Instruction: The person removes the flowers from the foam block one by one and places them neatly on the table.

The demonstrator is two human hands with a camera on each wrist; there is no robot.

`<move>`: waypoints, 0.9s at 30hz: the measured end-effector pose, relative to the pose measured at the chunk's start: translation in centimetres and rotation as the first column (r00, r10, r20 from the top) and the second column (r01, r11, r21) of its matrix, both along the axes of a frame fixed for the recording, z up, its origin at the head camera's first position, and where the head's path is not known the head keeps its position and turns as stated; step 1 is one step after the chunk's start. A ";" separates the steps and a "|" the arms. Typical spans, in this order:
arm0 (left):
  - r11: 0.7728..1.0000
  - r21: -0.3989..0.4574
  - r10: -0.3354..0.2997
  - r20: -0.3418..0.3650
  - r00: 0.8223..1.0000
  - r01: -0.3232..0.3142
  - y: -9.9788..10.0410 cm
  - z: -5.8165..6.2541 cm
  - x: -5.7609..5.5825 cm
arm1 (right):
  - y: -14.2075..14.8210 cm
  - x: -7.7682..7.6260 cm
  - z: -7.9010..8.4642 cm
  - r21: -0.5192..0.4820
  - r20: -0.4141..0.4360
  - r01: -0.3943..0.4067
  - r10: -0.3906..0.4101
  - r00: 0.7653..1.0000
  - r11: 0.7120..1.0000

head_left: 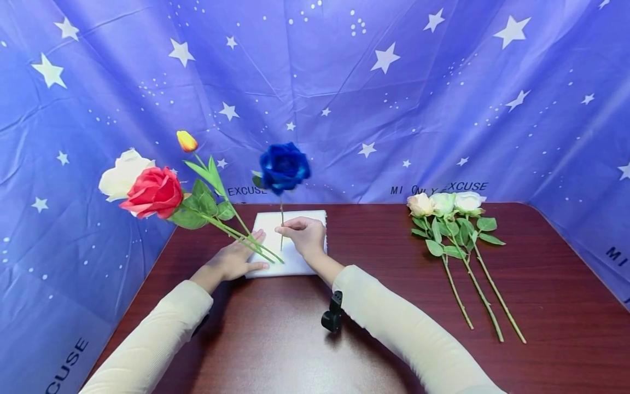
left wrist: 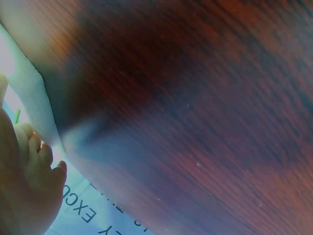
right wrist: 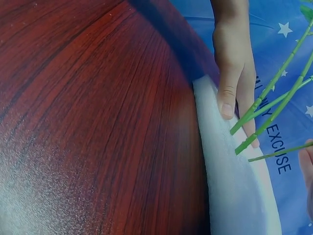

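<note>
A white foam block [head_left: 300, 264] lies on the table. My left hand [head_left: 233, 261] rests on its left side with fingers spread; in the right wrist view that left hand [right wrist: 237, 63] has its thumb along the block's edge. With thumb and fingertips, my right hand [head_left: 306, 236] pinches the thin stem of a blue rose [head_left: 284, 167], held upright. In the right wrist view the rose's stem [right wrist: 276, 153] meets the foam at its lower end; whether it is sunk in cannot be told. A red rose [head_left: 153, 192], a white rose [head_left: 118, 178] and a yellow-orange tulip [head_left: 187, 141] lean left, their stem ends at the block.
Three pale roses [head_left: 443, 203] with leafy stems lie side by side on the right of the dark wooden table [head_left: 374, 246]. A blue star-printed cloth [head_left: 334, 65] hangs behind and at both sides. A black device [head_left: 332, 313] sits at my right cuff.
</note>
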State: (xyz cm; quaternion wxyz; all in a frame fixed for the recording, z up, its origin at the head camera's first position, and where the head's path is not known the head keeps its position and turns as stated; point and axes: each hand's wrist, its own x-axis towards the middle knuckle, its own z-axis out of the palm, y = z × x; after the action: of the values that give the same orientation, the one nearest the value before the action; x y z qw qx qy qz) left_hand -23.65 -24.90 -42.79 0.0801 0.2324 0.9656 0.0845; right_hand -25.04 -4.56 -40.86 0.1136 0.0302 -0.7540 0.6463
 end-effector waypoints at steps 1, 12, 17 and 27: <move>1.000 0.003 0.000 -0.001 1.000 0.000 0.0 0.0 0.0 | 0.0 0.0 0.0 0.002 -0.006 0.005 -0.005 1.000 1.000; 1.000 -0.007 0.002 -0.007 1.000 -0.002 0.0 -0.1 -0.1 | 0.1 0.0 0.2 -0.077 0.039 -0.046 0.049 0.998 0.996; 1.000 -0.012 0.000 0.013 1.000 0.000 0.0 -0.1 0.0 | 0.3 -0.1 0.2 -0.121 0.040 -0.100 0.106 0.994 0.988; 1.000 -0.013 0.011 0.002 1.000 -0.011 0.2 0.0 0.1 | 0.4 0.1 0.3 -0.228 0.014 -0.150 0.157 0.988 0.962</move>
State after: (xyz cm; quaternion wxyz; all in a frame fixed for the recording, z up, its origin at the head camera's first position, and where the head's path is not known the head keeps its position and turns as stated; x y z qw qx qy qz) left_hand -23.57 -24.74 -42.76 0.0821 0.2267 0.9673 0.0787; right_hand -24.97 -4.21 -40.61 0.0541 0.0652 -0.6727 0.7350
